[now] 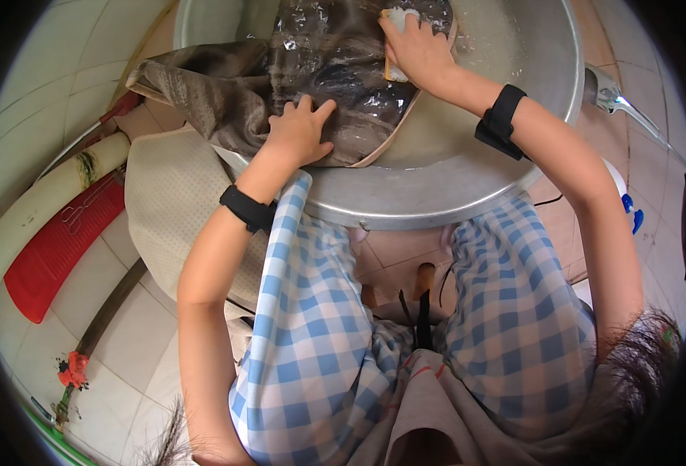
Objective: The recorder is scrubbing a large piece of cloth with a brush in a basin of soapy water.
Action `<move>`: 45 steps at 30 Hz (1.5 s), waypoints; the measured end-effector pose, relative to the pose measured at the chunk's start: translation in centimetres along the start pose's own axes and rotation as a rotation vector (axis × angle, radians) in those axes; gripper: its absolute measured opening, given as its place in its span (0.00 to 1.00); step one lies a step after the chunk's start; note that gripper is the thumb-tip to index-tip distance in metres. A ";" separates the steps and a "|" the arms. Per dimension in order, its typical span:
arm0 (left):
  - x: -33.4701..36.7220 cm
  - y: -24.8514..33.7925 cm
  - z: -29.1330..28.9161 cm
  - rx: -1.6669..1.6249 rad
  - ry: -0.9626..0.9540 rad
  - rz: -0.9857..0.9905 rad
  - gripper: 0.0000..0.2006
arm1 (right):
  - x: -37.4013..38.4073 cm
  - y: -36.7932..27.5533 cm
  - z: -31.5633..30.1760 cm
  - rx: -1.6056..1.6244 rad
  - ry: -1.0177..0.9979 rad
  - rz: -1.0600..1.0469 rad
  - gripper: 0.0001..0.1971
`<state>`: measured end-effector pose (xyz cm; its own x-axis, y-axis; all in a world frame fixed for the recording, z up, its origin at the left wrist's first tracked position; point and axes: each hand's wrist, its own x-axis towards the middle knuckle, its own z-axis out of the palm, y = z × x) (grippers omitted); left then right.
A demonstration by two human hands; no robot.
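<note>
A wet, dark brown-grey piece of fabric (327, 85) with a pale hem lies in a large round metal basin (428, 194). Its left end hangs over the rim. My left hand (300, 132) lies on the fabric near the basin's near edge, fingers spread, holding nothing. Farther off and to the right, my right hand (420, 50) is closed over a white scrubber with a yellow-orange edge (394, 71), pressed on the fabric. The palm covers much of it, so whether it is a sponge or a brush is unclear. Cloudy water (498, 101) shows at the right.
Beige dotted fabric (156, 202) hangs left of the basin. Beyond it lie a red ribbed board (63, 248), a pale pipe (48, 202) and a dark stick (110, 307) on the tiles. A shiny metal handle (618, 101) stands at right. My knees, in blue checked cloth, flank the basin's near side.
</note>
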<state>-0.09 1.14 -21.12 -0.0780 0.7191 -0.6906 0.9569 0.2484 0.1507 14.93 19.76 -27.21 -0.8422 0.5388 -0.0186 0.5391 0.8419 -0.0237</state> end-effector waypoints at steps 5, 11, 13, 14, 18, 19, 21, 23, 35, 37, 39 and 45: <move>1.0 0.1 1.5 0.054 -0.165 0.020 0.40 | -0.4 -0.4 -0.1 0.078 -0.117 0.203 0.37; 1.6 1.4 2.4 0.086 -0.224 0.163 0.38 | 1.3 2.7 1.3 0.443 -0.099 0.507 0.53; 1.5 0.9 1.9 0.014 -0.222 0.186 0.35 | 1.7 3.3 0.5 0.461 -0.323 0.595 0.54; 1.3 0.8 1.4 -0.052 -0.221 0.221 0.32 | 0.9 3.5 1.1 0.437 -0.196 0.541 0.44; 2.3 -0.6 -0.5 -0.012 0.279 0.137 0.28 | -0.9 6.2 3.1 0.426 -0.284 0.239 0.45; 2.4 -0.9 -1.2 0.041 0.423 0.061 0.28 | -1.7 5.8 2.9 0.428 -0.283 0.237 0.45; 2.6 -1.5 -2.3 0.018 0.328 -0.042 0.37 | -3.4 5.6 2.5 0.291 -0.396 0.165 0.46; 3.7 -2.1 -1.0 0.081 0.280 -0.026 0.45 | -5.7 5.1 2.6 0.215 -0.459 0.170 0.46; 6.4 -2.2 1.2 0.266 0.091 -0.100 0.63 | -4.2 2.6 -4.3 0.399 -0.357 0.143 0.46; 6.5 -2.5 0.8 0.329 0.045 -0.133 0.61 | -2.5 2.2 -5.0 0.389 0.060 -0.124 0.43; 6.3 -1.9 0.1 0.313 0.017 -0.144 0.58 | -0.9 1.1 -5.3 0.332 0.119 -0.159 0.37; 3.7 4.5 -1.9 0.164 -0.301 -0.132 0.52 | 0.5 -2.1 -0.3 0.013 0.052 -0.329 0.38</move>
<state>3.40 6.10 -21.64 -0.1417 0.4584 -0.8774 0.9780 0.2019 -0.0524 13.41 18.26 -26.89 -0.9700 0.2393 0.0430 0.2381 0.9707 -0.0324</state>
